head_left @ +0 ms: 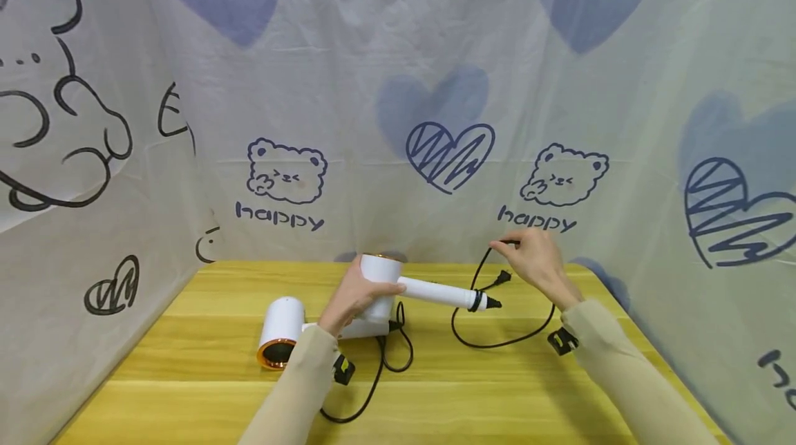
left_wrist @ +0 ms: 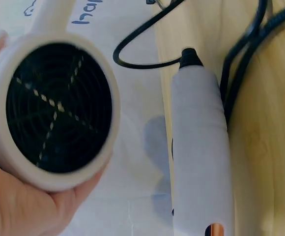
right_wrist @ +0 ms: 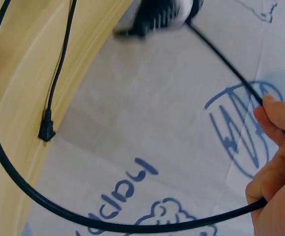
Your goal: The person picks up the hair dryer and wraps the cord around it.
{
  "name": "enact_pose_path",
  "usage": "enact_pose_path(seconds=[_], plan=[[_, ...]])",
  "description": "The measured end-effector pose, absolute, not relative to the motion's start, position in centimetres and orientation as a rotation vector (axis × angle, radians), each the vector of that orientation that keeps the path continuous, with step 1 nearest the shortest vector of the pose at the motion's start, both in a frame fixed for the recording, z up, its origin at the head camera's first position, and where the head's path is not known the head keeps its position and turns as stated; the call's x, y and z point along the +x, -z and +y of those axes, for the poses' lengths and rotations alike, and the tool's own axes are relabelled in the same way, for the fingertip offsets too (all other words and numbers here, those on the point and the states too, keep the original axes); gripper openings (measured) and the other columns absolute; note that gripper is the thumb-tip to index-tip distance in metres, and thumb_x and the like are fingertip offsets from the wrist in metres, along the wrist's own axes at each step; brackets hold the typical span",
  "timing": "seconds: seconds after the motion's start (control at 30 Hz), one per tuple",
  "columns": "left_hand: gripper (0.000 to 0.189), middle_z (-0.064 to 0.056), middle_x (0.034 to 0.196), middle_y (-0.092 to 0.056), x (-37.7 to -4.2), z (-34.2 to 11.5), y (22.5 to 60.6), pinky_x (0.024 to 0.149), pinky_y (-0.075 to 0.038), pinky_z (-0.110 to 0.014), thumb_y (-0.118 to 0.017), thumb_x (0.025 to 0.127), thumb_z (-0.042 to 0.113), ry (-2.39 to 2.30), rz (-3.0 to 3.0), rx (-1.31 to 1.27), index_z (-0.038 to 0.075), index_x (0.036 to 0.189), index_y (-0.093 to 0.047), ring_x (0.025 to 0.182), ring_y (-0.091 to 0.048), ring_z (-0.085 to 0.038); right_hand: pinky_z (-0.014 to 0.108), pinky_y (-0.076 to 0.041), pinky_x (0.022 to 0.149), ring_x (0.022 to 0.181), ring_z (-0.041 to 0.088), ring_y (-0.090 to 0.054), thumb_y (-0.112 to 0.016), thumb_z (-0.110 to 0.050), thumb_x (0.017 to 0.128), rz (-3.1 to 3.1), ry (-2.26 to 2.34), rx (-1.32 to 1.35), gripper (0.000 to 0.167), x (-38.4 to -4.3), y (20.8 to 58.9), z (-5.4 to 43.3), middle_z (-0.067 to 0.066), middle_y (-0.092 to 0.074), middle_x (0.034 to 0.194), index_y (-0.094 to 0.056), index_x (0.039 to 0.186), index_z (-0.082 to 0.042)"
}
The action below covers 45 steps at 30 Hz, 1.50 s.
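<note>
My left hand (head_left: 351, 296) grips a white hair dryer (head_left: 438, 291) by its barrel, above the table, with the handle pointing right. In the left wrist view, the barrel's dark round grille (left_wrist: 59, 108) faces the camera. Black cord (right_wrist: 226, 61) is looped around the handle's end, beside its ribbed tip. My right hand (head_left: 535, 262) is raised at the right and pinches this cord between thumb and fingers. From there the cord hangs in a wide loop. Below the left hand, a second white hair dryer (head_left: 282, 320) with a copper-coloured rim lies on the table, partly hidden by that hand.
The second dryer's black cord (head_left: 373, 390) curls over the wooden table (head_left: 205, 390). A black two-pin plug (head_left: 502, 277) lies near the back edge, left of the right hand. A printed white curtain (head_left: 373, 224) stands behind the table and at both sides.
</note>
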<state>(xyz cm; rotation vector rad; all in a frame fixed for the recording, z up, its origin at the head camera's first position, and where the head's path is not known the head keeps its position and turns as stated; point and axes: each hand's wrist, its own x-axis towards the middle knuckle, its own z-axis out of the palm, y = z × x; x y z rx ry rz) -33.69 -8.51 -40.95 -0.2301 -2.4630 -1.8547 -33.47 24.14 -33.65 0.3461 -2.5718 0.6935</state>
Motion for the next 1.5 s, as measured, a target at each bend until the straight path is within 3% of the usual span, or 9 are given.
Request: enact_pose_path(seconds=[0.33, 0.63, 0.93, 1.2, 1.33, 1.43, 1.5], plan=[[0.089, -0.014, 0.109, -0.059, -33.8, -8.0, 40.4, 0.066, -0.057, -0.034, -0.089, 0.064, 0.037, 1.658, -2.436, -0.008, 0.007, 0.133, -0.042, 0.089, -0.062, -0.028, 0.02, -0.027, 0.036, 0.039, 0.011, -0.039, -0.068, -0.031, 0.092, -2.511, -0.742, 0.348, 0.029, -32.2, 33.8, 22.6, 0.006, -0.067, 0.064, -0.077, 0.099, -0.004], [0.086, -0.014, 0.108, -0.061, -33.8, -7.5, 40.4, 0.066, -0.057, -0.034, -0.086, 0.066, 0.036, 1.654, -2.345, 0.117, 0.011, 0.135, -0.041, 0.089, -0.062, -0.029, 0.022, -0.03, 0.036, 0.041, 0.011, -0.042, -0.066, -0.03, 0.093, -2.523, -0.807, 0.331, 0.028, -31.4, 34.4, 22.1, 0.007, -0.071, 0.07, -0.077, 0.1, -0.005], [0.092, -0.014, 0.114, -0.061, -34.0, -7.3, 40.5, 0.074, -0.058, -0.039, -0.084, 0.067, 0.041, 1.655, -2.28, 0.201, 0.011, 0.14, -0.038, 0.095, -0.062, -0.03, 0.022, -0.027, 0.038, 0.038, 0.007, -0.029, -0.059, -0.027, 0.097, -2.526, -0.853, 0.41, 0.028, -30.7, 35.3, 21.7, -0.004, -0.046, 0.047, -0.077, 0.104, -0.007], [0.087, -0.012, 0.113, -0.06, -33.7, -7.4, 40.9, 0.069, -0.058, -0.035, -0.081, 0.07, 0.044, 1.732, -2.228, 0.253, 0.013, 0.139, -0.039, 0.092, -0.062, -0.028, 0.02, -0.029, 0.042, 0.043, 0.006, -0.028, -0.056, -0.019, 0.098, -2.509, -0.895, 0.554, 0.026, -30.0, 36.1, 22.2, -0.007, -0.037, 0.048, -0.074, 0.08, -0.016], [0.087, -0.012, 0.114, -0.059, -33.7, -7.4, 40.8, 0.07, -0.057, -0.035, -0.081, 0.07, 0.043, 1.746, -2.217, 0.261, 0.012, 0.139, -0.039, 0.094, -0.062, -0.028, 0.021, -0.033, 0.044, 0.046, 0.004, -0.033, -0.057, -0.019, 0.099, -2.54, -0.867, 0.643, 0.021, -29.4, 36.9, 22.6, -0.005, -0.044, 0.053, -0.077, 0.094, -0.016], [0.085, -0.014, 0.115, -0.059, -33.9, -7.3, 40.7, 0.07, -0.058, -0.036, -0.081, 0.07, 0.04, 1.786, -2.187, 0.259, 0.01, 0.138, -0.04, 0.094, -0.062, -0.03, 0.021, -0.04, 0.051, 0.056, 0.001, -0.043, -0.056, -0.022, 0.1, -2.555, -0.837, 0.712, 0.022, -29.1, 37.6, 22.8, -0.001, -0.065, 0.071, -0.076, 0.105, -0.013], [0.085, -0.015, 0.116, -0.058, -34.0, -7.3, 40.6, 0.07, -0.058, -0.037, -0.082, 0.07, 0.038, 1.835, -2.156, 0.256, 0.01, 0.138, -0.04, 0.096, -0.061, -0.03, 0.022, -0.041, 0.051, 0.056, 0.0, -0.042, -0.053, -0.021, 0.102, -2.589, -0.861, 0.741, 0.025, -28.9, 38.1, 23.2, 0.004, -0.067, 0.076, -0.073, 0.115, -0.011]])
